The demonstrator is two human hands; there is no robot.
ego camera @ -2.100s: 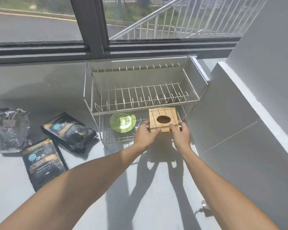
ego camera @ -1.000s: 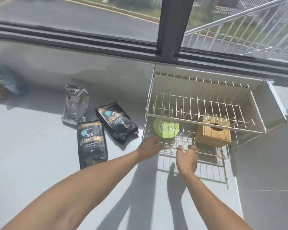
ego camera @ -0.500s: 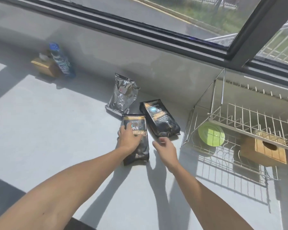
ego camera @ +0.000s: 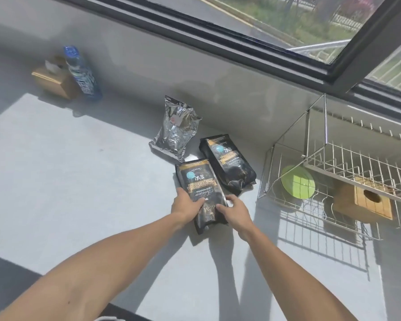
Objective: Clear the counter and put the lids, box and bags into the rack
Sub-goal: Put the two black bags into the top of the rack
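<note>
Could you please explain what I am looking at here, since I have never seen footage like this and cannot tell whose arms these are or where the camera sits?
There is no machine here. A person wears a camera on the head, looking down at their own bare arms. The left hand and right hand grip the near end of a black bag lying on the grey counter. Beside it lie a second black bag and a silver bag. On the right is a wire rack; its lower shelf holds a green lid and a wooden box. At the far left are a blue bottle and a tissue box.
</note>
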